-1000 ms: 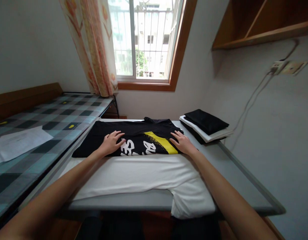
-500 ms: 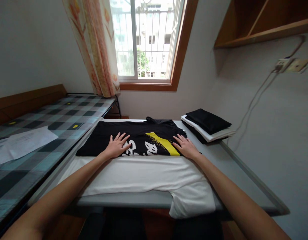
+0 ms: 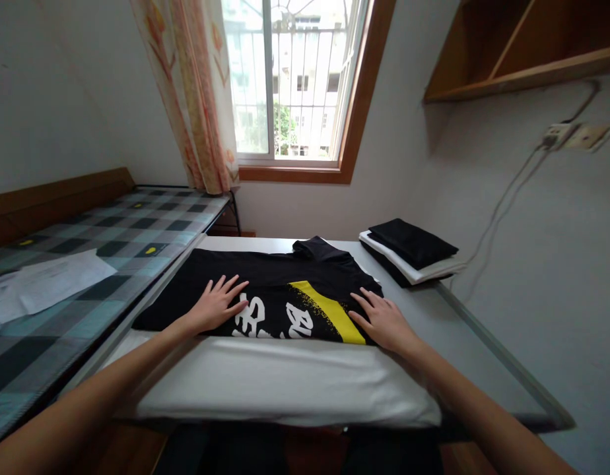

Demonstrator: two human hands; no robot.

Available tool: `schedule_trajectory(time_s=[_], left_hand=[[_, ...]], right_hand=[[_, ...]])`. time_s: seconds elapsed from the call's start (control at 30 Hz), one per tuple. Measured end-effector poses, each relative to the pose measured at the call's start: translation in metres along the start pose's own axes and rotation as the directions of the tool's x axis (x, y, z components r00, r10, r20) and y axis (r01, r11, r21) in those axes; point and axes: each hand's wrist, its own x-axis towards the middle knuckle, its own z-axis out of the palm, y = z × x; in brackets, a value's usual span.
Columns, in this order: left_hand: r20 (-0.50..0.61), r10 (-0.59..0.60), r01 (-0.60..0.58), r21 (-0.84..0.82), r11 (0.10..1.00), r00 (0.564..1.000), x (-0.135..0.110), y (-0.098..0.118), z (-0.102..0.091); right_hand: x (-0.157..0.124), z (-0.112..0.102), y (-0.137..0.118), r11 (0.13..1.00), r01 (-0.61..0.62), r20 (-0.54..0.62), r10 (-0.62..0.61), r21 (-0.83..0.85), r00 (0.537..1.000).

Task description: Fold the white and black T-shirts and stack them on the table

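A black shirt with white lettering and a yellow stripe lies folded across the grey table. It rests on top of a white garment spread toward the table's near edge. My left hand lies flat and open on the shirt's left part, fingers spread. My right hand lies flat and open on the shirt's right end, beside the yellow stripe.
A stack of folded black and white clothes sits at the table's far right. A bed with a checked cover and a white sheet of paper runs along the left. Window, curtain and wall shelf are beyond.
Both hands have slid toward me over the black shirt, which now lies closer and covers more of the white garment. The view has shifted slightly.
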Motion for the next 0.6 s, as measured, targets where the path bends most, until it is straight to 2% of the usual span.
schedule_trajectory(time_s=[0.13,0.27,0.4,0.5,0.6], left_hand=[[0.003,-0.18,0.18,-0.005,0.984,0.984,0.029,-0.039,-0.009],[-0.016,-0.293,0.293,-0.017,0.956,0.956,0.058,-0.066,-0.01],[-0.071,-0.312,0.312,-0.005,0.95,0.948,0.068,-0.07,-0.004],[-0.105,-0.316,0.317,-0.012,0.948,0.943,0.066,-0.066,0.0],[-0.124,-0.323,0.324,-0.013,0.946,0.938,0.064,-0.063,0.0]], right_hand=[[0.023,-0.021,-0.006,1.0,-0.025,-0.043,0.025,-0.003,0.999],[0.068,-0.031,-0.013,0.998,-0.03,-0.095,0.036,0.062,0.995],[0.125,-0.022,-0.014,0.98,-0.032,-0.09,0.05,0.196,0.995],[0.168,-0.009,-0.011,0.931,-0.048,-0.055,0.073,0.361,0.996],[0.205,0.0,-0.005,0.893,-0.075,-0.069,0.118,0.443,0.991]])
